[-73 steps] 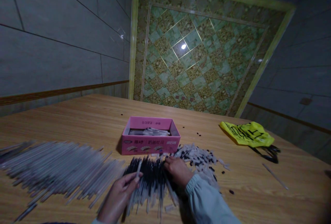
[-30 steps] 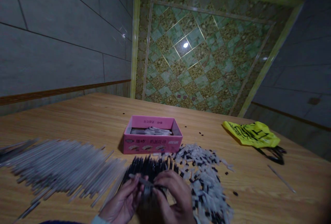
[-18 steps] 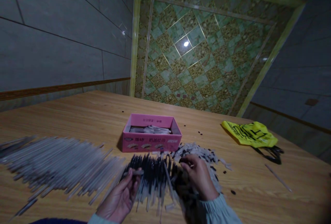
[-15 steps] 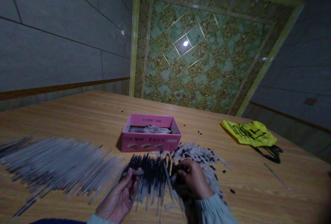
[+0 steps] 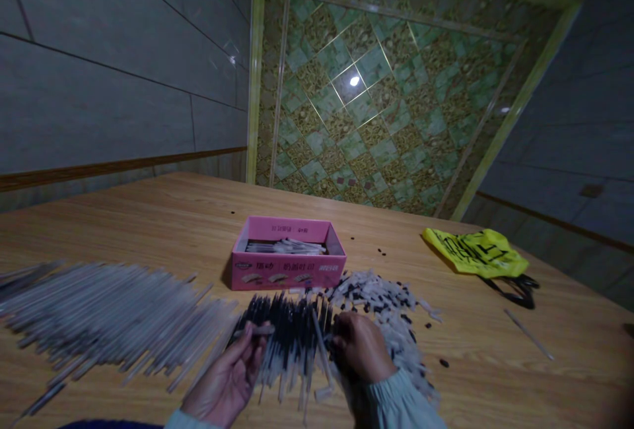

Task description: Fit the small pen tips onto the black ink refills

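My left hand [image 5: 228, 376] pinches a short whitish tube [image 5: 261, 330] between thumb and fingers. Closed, with its fingertips curled down and mostly hidden, my right hand [image 5: 364, 346] is at the right end of a row of thin black-and-clear sticks [image 5: 292, 323] resembling pen refills. What it grips cannot be made out. One longer pale tube [image 5: 321, 346] lies across that row, with a short pale piece [image 5: 323, 393] at its near end. Beside and beyond my right hand spreads a heap of small white and black pieces [image 5: 369, 289].
A pink box [image 5: 287, 277] holding pale sticks stands behind the row. Many clear tubes [image 5: 109, 317] lie at left. On the right are a yellow bag [image 5: 475, 253] with black straps and a lone thin stick [image 5: 529, 334]. Several black bits dot the wooden table [image 5: 198, 218].
My right hand has shifted slightly left and toward me, uncovering more of the white heap. My left hand keeps its pinch on the short tube in nearly the same place.
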Demonstrator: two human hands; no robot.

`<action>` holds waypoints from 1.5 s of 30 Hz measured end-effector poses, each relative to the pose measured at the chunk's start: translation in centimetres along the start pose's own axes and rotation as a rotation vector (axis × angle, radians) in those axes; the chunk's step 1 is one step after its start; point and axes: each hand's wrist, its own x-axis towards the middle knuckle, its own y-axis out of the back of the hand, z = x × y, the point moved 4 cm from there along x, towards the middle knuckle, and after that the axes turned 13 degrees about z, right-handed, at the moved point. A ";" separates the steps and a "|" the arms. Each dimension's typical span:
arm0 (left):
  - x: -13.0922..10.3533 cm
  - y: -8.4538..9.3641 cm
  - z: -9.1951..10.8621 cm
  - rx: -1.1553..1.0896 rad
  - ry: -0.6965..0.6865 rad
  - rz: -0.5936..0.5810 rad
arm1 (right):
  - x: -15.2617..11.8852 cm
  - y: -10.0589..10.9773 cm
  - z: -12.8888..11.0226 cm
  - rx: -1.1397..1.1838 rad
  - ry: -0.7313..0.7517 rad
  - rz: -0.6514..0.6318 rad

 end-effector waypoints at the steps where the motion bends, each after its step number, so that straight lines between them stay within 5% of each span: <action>1: -0.1 0.0 0.0 0.003 -0.003 0.003 | -0.1 0.1 0.1 -0.019 -0.006 -0.010; 17: 0.2 0.1 0.0 0.004 -0.044 -0.005 | -0.9 -0.3 -1.2 -0.061 0.004 -0.041; 28: 0.1 0.1 0.0 0.007 -0.034 -0.002 | -1.2 0.0 -1.6 0.031 0.024 0.047; 36: 0.0 0.0 0.0 0.013 -0.045 0.021 | -0.5 0.1 -1.8 0.594 -0.182 0.198; 41: -0.3 -0.2 0.0 0.082 -0.087 0.017 | -0.8 -0.4 -3.8 1.079 -0.281 0.153; 45: -0.2 -0.2 0.0 0.130 -0.130 0.027 | -1.3 -0.4 -5.1 1.201 -0.289 0.101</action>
